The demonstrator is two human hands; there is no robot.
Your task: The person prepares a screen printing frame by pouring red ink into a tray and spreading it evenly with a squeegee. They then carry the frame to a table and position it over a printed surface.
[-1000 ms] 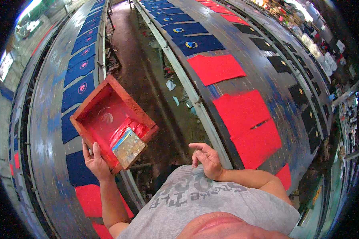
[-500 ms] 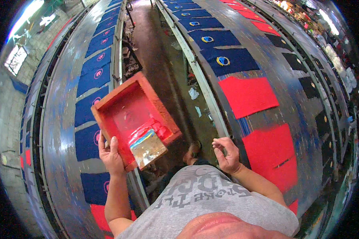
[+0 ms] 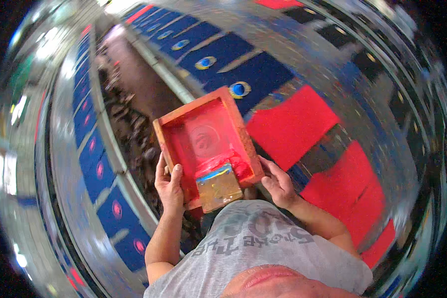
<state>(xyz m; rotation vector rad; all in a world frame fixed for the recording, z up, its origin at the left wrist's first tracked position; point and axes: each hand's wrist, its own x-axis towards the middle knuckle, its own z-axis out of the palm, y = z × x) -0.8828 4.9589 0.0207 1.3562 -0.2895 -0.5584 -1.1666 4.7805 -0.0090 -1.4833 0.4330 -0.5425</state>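
A screen-printing frame (image 3: 244, 139) with red-stained wooden sides is held in front of my body, tilted a little. Its mesh shows a faint round design, and wet red ink (image 3: 239, 166) lies toward the near end. A squeegee (image 3: 218, 192) with a worn wooden handle and a blue and yellow smeared edge rests in the frame, its handle over the near side. My left hand (image 3: 170, 189) grips the left side, thumb on top. At the near right corner, my right hand (image 3: 279, 185) is closed on the frame, its fingers partly hidden beneath.
On the right, a long table (image 3: 328, 149) bears red cloth pieces (image 3: 293, 124) and navy pieces (image 3: 258, 74) with round emblems. Navy pieces (image 3: 104, 191) with pink prints line the left table. Between them runs an aisle (image 3: 139, 69), bordered by metal rails (image 3: 126, 191).
My view has swung to the right. The frame has moved toward the right-hand table and turned straighter. My right hand, free before, has taken hold of the frame's right side.
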